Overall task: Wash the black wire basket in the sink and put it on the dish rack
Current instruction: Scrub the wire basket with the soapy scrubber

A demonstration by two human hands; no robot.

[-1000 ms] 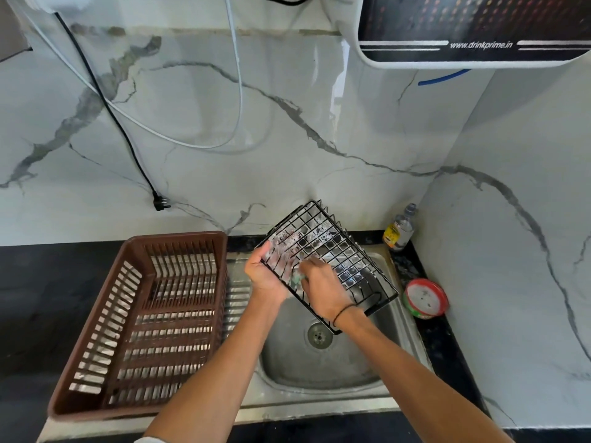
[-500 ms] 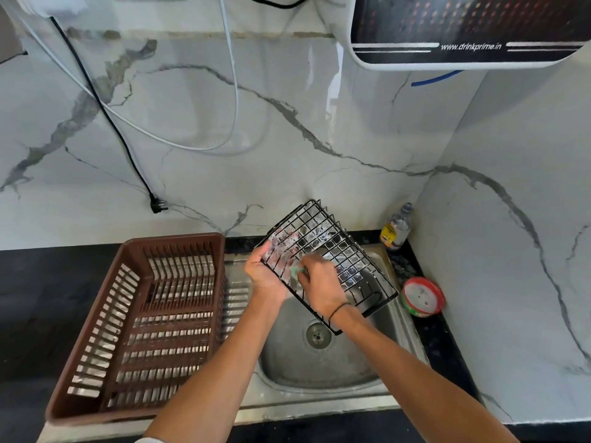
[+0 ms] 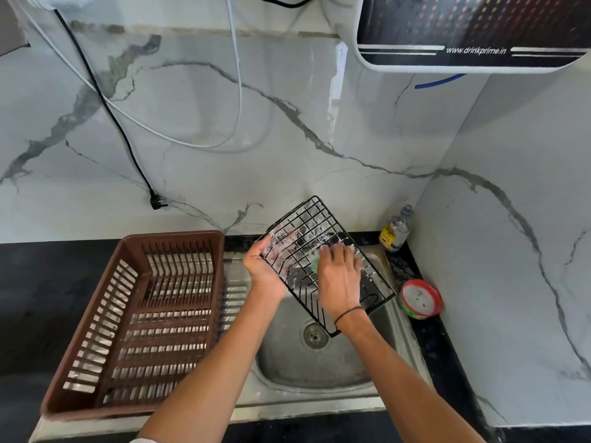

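While you're mid-scrub, take the sink (image 3: 323,372) as reference. Dish rack (image 3: 134,321) sits directly left of it on the drainboard. Black wire basket (image 3: 323,247) is tilted above the basin, suds on the upper wires. Your left hand (image 3: 265,270) grips its left edge, fingers curled round the rim. Your right hand (image 3: 339,279) presses a green scrubber (image 3: 315,262) onto the mesh, fingers bent over it. Step: soaping. Next likely needs a rinse before racking; no tap visible.
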